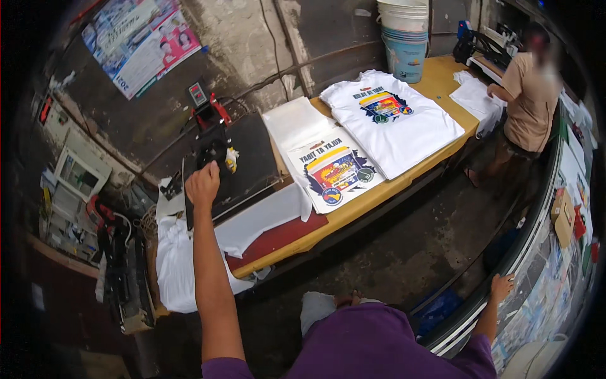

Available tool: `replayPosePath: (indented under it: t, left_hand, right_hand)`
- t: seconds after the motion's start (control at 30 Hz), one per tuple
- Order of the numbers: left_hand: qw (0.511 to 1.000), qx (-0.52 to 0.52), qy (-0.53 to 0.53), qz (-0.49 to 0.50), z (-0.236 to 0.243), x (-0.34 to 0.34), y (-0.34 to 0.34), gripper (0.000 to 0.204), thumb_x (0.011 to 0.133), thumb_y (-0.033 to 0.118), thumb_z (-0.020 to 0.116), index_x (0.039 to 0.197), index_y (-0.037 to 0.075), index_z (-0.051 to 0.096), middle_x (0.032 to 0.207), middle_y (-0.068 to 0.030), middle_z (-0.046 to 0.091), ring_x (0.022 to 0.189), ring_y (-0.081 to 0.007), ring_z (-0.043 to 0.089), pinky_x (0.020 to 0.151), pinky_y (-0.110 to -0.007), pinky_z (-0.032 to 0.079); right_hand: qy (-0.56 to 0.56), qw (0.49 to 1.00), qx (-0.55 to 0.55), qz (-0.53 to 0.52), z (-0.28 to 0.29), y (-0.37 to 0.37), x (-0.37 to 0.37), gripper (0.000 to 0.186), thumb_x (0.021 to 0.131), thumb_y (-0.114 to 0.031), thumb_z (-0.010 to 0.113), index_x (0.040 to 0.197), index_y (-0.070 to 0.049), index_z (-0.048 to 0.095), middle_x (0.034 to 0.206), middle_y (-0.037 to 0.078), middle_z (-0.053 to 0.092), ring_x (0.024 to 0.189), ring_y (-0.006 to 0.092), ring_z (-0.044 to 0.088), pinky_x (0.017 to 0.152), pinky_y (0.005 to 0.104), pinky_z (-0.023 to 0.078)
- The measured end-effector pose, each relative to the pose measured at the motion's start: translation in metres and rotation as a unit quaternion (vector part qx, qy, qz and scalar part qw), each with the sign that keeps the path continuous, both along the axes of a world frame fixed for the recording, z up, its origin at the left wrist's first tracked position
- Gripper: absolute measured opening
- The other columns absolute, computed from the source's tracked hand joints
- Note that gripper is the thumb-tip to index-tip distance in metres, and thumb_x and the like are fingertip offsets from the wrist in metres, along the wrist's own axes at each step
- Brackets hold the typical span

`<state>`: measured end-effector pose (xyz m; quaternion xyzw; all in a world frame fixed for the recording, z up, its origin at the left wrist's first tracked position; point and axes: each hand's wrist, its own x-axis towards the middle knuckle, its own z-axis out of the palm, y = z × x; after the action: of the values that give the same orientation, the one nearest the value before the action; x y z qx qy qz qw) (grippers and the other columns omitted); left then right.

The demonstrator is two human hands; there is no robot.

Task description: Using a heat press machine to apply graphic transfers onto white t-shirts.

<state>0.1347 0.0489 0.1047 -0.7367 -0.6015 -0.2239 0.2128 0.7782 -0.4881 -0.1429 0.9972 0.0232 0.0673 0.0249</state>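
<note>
My left arm reaches forward over a heat press (249,155) with a flat black top. My left hand (203,183) is closed round the press's handle, which it mostly hides. White cloth (268,218) sticks out from under the black plate and drapes toward the table's front edge. Off to the right, my right hand (502,287) lies on the dark edge of a glass-topped counter (530,290), fingers stretched out and holding nothing. Beside the press is a stack of printed transfer sheets (334,170). Farther right lies a pile of white printed T-shirts (391,123).
Stacked buckets (404,47) stand at the back of the yellow table (445,72). Another person (530,95) stands at its far right end, near a white shirt (476,101). White fabric (180,271) hangs off the table's left end. A small box (562,215) sits on the counter.
</note>
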Motion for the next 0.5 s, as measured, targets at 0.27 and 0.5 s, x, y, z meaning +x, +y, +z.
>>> replayPosePath:
  t: [0.27, 0.5]
  left_hand:
    - [0.994, 0.104, 0.019, -0.022, -0.014, 0.014, 0.01, 0.032, 0.088, 0.028, 0.046, 0.068, 0.007, 0.061, 0.066, -0.017, 0.062, 0.059, -0.0383, 0.058, 0.058, -0.048, 0.044]
    - [0.995, 0.096, 0.014, -0.013, -0.015, 0.014, 0.012, 0.031, 0.087, 0.027, 0.046, 0.069, 0.006, 0.061, 0.068, -0.0155, 0.063, 0.06, -0.0378, 0.058, 0.058, -0.047, 0.044]
  right_hand:
    - [-0.047, 0.999, -0.017, -0.014, -0.006, -0.016, 0.007, 0.066, 0.08, -0.029, 0.057, 0.134, 0.001, 0.032, 0.124, 0.027, 0.046, 0.118, 0.0403, 0.044, 0.094, 0.0484, 0.042]
    - [-0.044, 0.998, -0.03, -0.025, -0.016, -0.022, 0.016, 0.07, 0.079, -0.032, 0.057, 0.136, -0.001, 0.03, 0.121, 0.026, 0.048, 0.116, 0.0391, 0.044, 0.091, 0.0481, 0.043]
